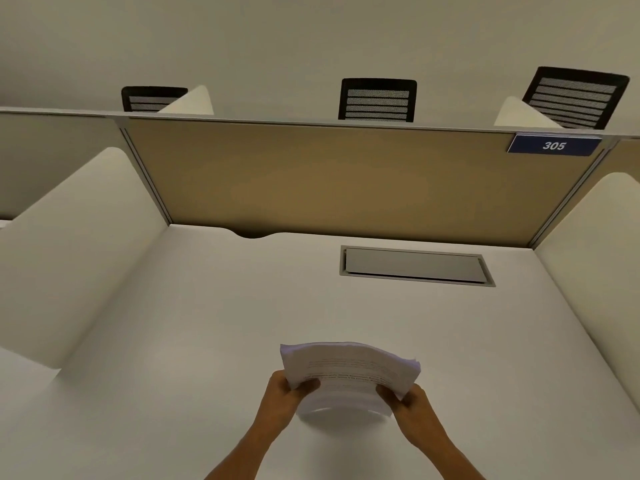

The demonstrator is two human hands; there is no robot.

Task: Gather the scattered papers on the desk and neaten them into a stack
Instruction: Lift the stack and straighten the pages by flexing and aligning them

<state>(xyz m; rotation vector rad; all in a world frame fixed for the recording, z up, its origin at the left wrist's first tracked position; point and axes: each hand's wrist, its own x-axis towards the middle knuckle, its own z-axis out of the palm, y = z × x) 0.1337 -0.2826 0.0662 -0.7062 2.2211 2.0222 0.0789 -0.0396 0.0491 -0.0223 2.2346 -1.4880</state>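
Observation:
A stack of white printed papers [349, 370] stands nearly upright on its lower edge on the white desk [207, 323], bowed slightly toward me. My left hand [289, 393] grips the stack's left side, thumb on the front sheet. My right hand [405, 401] grips its right side. The sheets' top edges are a little uneven at the right corner. No loose sheets lie elsewhere on the desk.
A grey cable hatch [415, 266] is set into the desk at the back right. A tan partition [346, 181] with a blue "305" sign [554, 145] closes the back. White side dividers [79, 244] flank the desk. Three black chairs [377, 98] show beyond.

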